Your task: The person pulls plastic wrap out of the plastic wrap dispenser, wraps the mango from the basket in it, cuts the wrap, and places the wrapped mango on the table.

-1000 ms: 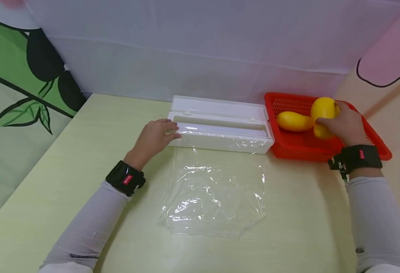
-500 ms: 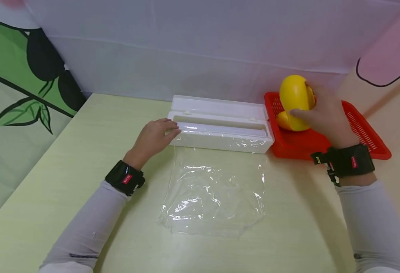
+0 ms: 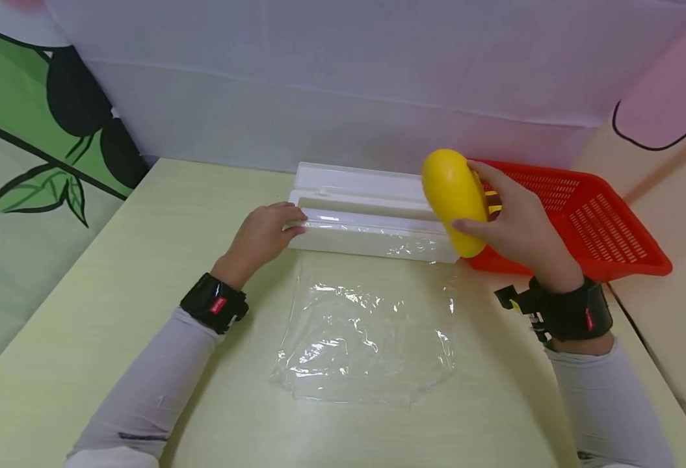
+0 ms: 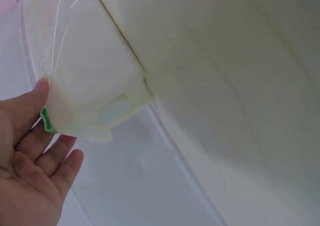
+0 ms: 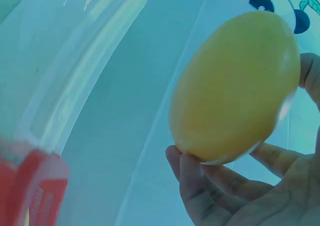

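My right hand [image 3: 518, 227] holds a smooth yellow mango [image 3: 452, 195] in the air, over the right end of a white cling film dispenser [image 3: 372, 244]. In the right wrist view, fingertips and thumb curl round the mango [image 5: 235, 91]. More yellow shows between hand and fruit in the head view; I cannot tell if it is a second mango. The dispenser stands with its lid [image 3: 354, 179] up and a roll inside. My left hand [image 3: 265, 237] grips its left end, thumb on the film side in the left wrist view. Clear film [image 3: 366, 331] lies drawn out over the table.
A red plastic basket [image 3: 600, 224] stands against the dispenser's right end, its left part hidden by the mango and hand. The pale table [image 3: 220, 403] meets a light cloth backdrop [image 3: 319, 110] at the back.
My right hand has lifted the mango out of the red basket and carried it left and nearer, over the dispenser's right end. The left hand and the film stay put.
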`<state>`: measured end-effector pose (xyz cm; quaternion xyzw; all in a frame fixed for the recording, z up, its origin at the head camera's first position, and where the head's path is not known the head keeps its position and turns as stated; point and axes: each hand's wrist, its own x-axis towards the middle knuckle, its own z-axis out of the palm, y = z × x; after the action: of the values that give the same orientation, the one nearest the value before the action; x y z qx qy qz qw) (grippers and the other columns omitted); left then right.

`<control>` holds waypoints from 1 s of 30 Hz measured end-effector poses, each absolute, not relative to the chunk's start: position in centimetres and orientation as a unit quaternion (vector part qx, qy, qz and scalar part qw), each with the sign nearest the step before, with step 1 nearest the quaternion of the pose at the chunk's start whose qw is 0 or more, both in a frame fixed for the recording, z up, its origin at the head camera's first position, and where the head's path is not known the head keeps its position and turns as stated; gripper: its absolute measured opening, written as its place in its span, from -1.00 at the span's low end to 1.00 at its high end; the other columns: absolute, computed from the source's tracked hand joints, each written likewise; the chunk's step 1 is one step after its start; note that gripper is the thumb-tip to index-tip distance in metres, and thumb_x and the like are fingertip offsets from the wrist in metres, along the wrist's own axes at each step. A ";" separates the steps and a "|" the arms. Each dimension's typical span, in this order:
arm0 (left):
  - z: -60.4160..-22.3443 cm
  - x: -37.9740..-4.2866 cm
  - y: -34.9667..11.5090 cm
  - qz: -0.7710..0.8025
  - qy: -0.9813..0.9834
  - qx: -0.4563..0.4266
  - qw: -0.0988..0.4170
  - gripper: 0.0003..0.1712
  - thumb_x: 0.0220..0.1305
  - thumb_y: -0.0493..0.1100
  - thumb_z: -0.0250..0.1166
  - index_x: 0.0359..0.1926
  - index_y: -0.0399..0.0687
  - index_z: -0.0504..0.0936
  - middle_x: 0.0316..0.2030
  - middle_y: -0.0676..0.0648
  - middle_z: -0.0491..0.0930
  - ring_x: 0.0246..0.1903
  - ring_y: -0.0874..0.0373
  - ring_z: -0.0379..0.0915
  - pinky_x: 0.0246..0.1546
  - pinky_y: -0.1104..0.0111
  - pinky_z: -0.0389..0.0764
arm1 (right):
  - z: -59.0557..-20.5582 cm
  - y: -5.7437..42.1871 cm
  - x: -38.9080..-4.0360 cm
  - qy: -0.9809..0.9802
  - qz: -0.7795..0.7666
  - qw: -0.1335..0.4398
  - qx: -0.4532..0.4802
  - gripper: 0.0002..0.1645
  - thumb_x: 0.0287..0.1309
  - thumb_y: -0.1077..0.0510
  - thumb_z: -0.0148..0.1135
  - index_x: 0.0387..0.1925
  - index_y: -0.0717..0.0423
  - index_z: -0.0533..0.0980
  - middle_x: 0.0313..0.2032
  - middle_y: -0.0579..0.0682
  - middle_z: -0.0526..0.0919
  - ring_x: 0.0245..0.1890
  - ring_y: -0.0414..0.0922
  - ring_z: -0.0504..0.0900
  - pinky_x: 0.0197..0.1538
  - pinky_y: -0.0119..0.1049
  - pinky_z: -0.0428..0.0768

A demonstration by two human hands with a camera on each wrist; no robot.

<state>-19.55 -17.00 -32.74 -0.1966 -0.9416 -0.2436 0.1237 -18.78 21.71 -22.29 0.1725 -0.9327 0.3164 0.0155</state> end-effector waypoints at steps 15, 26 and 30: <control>-33.0 -19.3 -16.5 -0.237 -0.951 -0.175 0.097 -0.71 0.31 -0.17 0.35 0.00 -0.20 0.68 0.01 -0.18 0.66 0.02 -0.11 0.58 0.06 0.02 0.52 | -27.1 19.1 -15.9 -0.812 0.360 -0.002 0.460 0.07 -0.09 0.24 0.57 0.45 0.04 0.25 0.29 -0.03 0.45 0.12 -0.11 0.48 0.00 -0.23 0.61; -32.5 -19.3 -16.3 -0.199 -0.957 -0.193 0.085 -0.59 0.32 -0.12 0.34 0.11 -0.24 0.63 0.12 -0.22 0.61 0.23 -0.14 0.43 0.27 0.02 0.39 | -29.5 18.0 -15.1 -0.838 0.270 -0.083 0.467 0.02 0.03 0.03 0.50 0.48 -0.27 0.19 0.40 -0.18 0.31 0.34 -0.14 0.33 0.21 -0.10 0.52; -32.5 -19.0 -16.2 -0.181 -0.958 -0.206 0.088 -0.54 0.28 -0.10 0.39 0.15 -0.18 0.62 0.25 -0.23 0.49 0.30 -0.20 0.30 0.27 -0.08 0.32 | -30.2 17.9 -15.2 -0.852 0.242 -0.098 0.454 0.02 0.03 0.01 0.47 0.49 -0.33 0.19 0.41 -0.17 0.29 0.35 -0.12 0.33 0.24 -0.06 0.48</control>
<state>-19.01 -16.16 -32.48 -0.2056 -0.9577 -0.1815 0.0876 -15.20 17.95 -30.22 0.4535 -0.8523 0.2417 -0.0978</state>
